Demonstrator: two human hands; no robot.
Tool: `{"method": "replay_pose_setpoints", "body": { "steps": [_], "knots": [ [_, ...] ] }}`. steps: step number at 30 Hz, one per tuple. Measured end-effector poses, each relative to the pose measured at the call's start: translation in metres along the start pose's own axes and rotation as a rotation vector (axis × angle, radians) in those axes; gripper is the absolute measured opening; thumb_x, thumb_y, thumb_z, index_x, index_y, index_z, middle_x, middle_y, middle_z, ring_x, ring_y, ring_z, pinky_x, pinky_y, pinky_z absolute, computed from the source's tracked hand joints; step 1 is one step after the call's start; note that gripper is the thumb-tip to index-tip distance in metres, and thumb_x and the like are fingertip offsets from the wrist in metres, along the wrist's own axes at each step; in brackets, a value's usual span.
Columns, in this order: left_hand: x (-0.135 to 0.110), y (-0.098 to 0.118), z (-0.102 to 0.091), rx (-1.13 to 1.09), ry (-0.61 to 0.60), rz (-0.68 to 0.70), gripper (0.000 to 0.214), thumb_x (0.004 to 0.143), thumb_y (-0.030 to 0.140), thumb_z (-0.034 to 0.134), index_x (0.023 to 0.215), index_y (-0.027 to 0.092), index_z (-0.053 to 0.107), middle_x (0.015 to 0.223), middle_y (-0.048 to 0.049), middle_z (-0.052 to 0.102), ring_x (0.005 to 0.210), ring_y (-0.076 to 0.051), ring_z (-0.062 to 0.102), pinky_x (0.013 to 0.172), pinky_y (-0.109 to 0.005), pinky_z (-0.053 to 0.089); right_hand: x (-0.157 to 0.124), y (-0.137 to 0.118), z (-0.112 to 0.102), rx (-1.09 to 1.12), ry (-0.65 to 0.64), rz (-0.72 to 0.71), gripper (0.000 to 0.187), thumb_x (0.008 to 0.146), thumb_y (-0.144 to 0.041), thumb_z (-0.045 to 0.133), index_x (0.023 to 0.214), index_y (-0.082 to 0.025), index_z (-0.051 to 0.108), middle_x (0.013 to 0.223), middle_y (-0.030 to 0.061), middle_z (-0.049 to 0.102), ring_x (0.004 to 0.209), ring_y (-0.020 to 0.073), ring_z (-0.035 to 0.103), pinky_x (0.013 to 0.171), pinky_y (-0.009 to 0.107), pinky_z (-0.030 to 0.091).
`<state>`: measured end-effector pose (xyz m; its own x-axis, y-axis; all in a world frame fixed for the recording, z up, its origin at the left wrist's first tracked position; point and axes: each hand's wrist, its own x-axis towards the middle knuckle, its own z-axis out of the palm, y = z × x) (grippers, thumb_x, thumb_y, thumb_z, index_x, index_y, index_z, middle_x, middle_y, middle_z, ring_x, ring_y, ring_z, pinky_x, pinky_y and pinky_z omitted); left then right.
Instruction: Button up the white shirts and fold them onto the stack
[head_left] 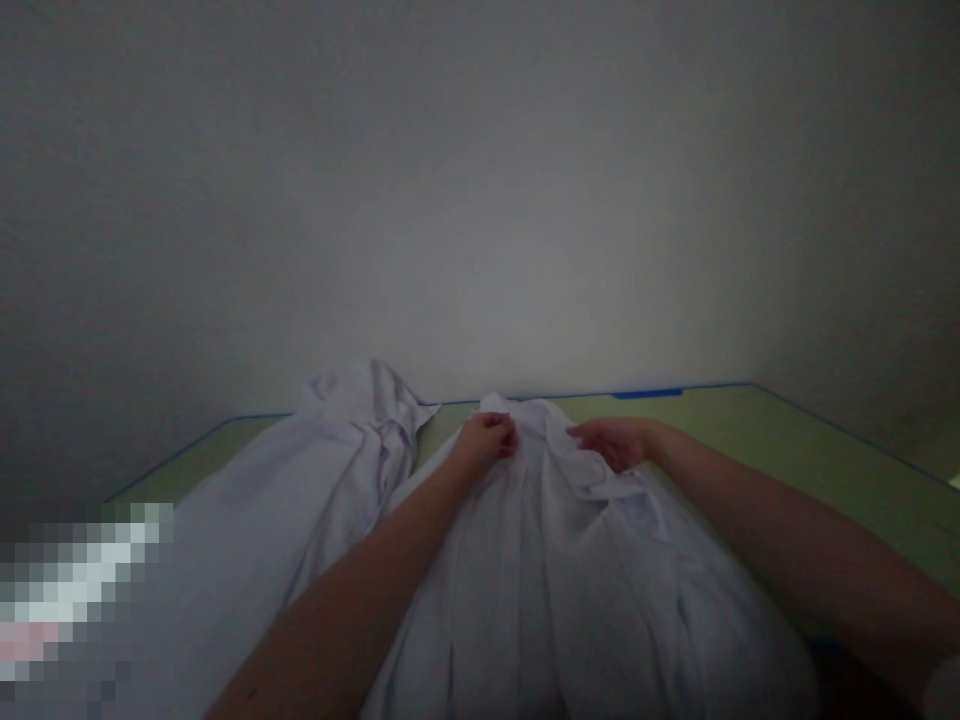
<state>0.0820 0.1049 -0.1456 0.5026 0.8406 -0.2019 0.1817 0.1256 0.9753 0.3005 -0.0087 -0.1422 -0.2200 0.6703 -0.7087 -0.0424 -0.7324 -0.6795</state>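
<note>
A long white garment (540, 560) lies in loose folds along the middle of the table, stretching from near the wall down toward me. My left hand (489, 436) is closed, with its fingers pinching cloth near the far end, left of the middle. To the right, my right hand (619, 445) has its fingers stretched toward the left at the garment's crumpled upper edge. Its lower fingertips are partly hidden by a fold, and the hand appears to touch the cloth without gripping it. The light is dim, so the fabric's details are blurred.
A second white garment (255, 500) lies rumpled on the left, its far end heaped up near the wall. Beneath is a green table (720, 425) edged in blue, with a thicker blue strip (646, 394) at the back. A pale wall (480, 200) rises directly behind.
</note>
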Motion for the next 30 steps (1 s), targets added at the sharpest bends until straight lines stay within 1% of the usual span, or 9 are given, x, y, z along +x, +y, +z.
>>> {"method": "replay_pose_setpoints", "body": {
  "steps": [3, 6, 9, 12, 15, 17, 19, 23, 30],
  "knots": [
    [0.0, -0.002, 0.0, 0.007, -0.004, -0.001, 0.012, 0.067, 0.024, 0.059, 0.071, 0.013, 0.056, 0.06, -0.0018, 0.058, 0.05, -0.009, 0.054, 0.048, -0.022, 0.046, 0.014, 0.004, -0.001, 0.195, 0.178, -0.045, 0.042, 0.083, -0.053, 0.042, 0.084, -0.013, 0.057, 0.071, 0.0082, 0.064, 0.066, 0.017, 0.063, 0.06, 0.028, 0.051],
    [0.0, -0.003, -0.001, 0.014, 0.008, -0.001, 0.013, 0.067, 0.024, 0.06, 0.073, 0.013, 0.057, 0.059, -0.0015, 0.058, 0.05, -0.009, 0.054, 0.048, -0.021, 0.046, 0.036, 0.008, 0.006, 0.182, 0.469, -0.213, 0.027, 0.082, -0.039, 0.05, 0.087, -0.013, 0.057, 0.073, 0.0081, 0.065, 0.063, 0.0169, 0.062, 0.059, 0.029, 0.05],
    [0.0, -0.003, -0.002, 0.018, 0.022, 0.004, 0.015, 0.067, 0.025, 0.061, 0.075, 0.013, 0.058, 0.061, -0.0019, 0.059, 0.052, -0.01, 0.055, 0.048, -0.022, 0.046, 0.048, 0.003, 0.011, 0.057, 0.642, -0.368, 0.018, 0.077, -0.028, 0.055, 0.086, -0.013, 0.059, 0.073, 0.0063, 0.064, 0.058, 0.0146, 0.059, 0.054, 0.025, 0.045],
    [0.0, -0.001, -0.003, 0.012, 0.037, 0.016, 0.016, 0.068, 0.026, 0.061, 0.077, 0.013, 0.058, 0.062, -0.0017, 0.059, 0.053, -0.011, 0.056, 0.048, -0.023, 0.047, 0.046, -0.017, 0.012, -0.031, 0.728, -0.5, 0.015, 0.073, -0.028, 0.059, 0.075, -0.014, 0.061, 0.063, 0.0008, 0.059, 0.055, 0.0103, 0.052, 0.05, 0.019, 0.036],
    [0.001, 0.001, -0.003, -0.009, 0.058, 0.038, 0.017, 0.069, 0.026, 0.06, 0.08, 0.014, 0.058, 0.063, -0.0009, 0.058, 0.056, -0.011, 0.057, 0.05, -0.024, 0.049, 0.041, -0.042, 0.018, -0.296, 0.895, -0.706, 0.025, 0.065, -0.035, 0.066, 0.056, -0.014, 0.056, 0.049, -0.003, 0.046, 0.051, 0.0081, 0.042, 0.048, 0.02, 0.025],
    [0.001, 0.003, -0.003, -0.029, 0.069, 0.06, 0.017, 0.07, 0.026, 0.06, 0.081, 0.014, 0.058, 0.064, -0.0009, 0.058, 0.057, -0.01, 0.057, 0.052, -0.024, 0.05, 0.042, -0.05, 0.029, -0.499, 1.002, -0.842, 0.031, 0.065, -0.04, 0.065, 0.052, -0.014, 0.054, 0.046, -0.0037, 0.042, 0.049, 0.0075, 0.037, 0.047, 0.021, 0.021],
    [0.001, 0.004, -0.003, -0.04, 0.075, 0.081, 0.016, 0.07, 0.027, 0.059, 0.08, 0.013, 0.059, 0.064, -0.001, 0.059, 0.057, -0.01, 0.057, 0.053, -0.024, 0.05, 0.048, -0.047, 0.044, -0.592, 1.025, -0.918, 0.033, 0.068, -0.043, 0.06, 0.054, -0.014, 0.055, 0.047, -0.0036, 0.042, 0.048, 0.0075, 0.036, 0.048, 0.021, 0.021],
    [0.001, 0.002, -0.005, -0.021, 0.076, 0.106, 0.016, 0.07, 0.027, 0.061, 0.076, 0.012, 0.061, 0.063, -0.0019, 0.06, 0.056, -0.01, 0.057, 0.052, -0.023, 0.05, 0.063, -0.025, 0.072, -0.621, 0.961, -1.008, 0.03, 0.078, -0.038, 0.05, 0.063, -0.014, 0.061, 0.053, -0.0016, 0.05, 0.052, 0.0091, 0.042, 0.051, 0.02, 0.026],
    [0.003, -0.008, -0.007, 0.153, 0.085, 0.171, 0.02, 0.071, 0.03, 0.061, 0.078, 0.012, 0.065, 0.069, -0.0052, 0.064, 0.058, -0.012, 0.059, 0.051, -0.023, 0.051, 0.068, -0.013, 0.086, -0.5, 0.94, -1.097, 0.026, 0.079, -0.033, 0.051, 0.092, -0.017, 0.067, 0.08, 0.0026, 0.066, 0.069, 0.0126, 0.056, 0.065, 0.021, 0.037]
  ]
}}
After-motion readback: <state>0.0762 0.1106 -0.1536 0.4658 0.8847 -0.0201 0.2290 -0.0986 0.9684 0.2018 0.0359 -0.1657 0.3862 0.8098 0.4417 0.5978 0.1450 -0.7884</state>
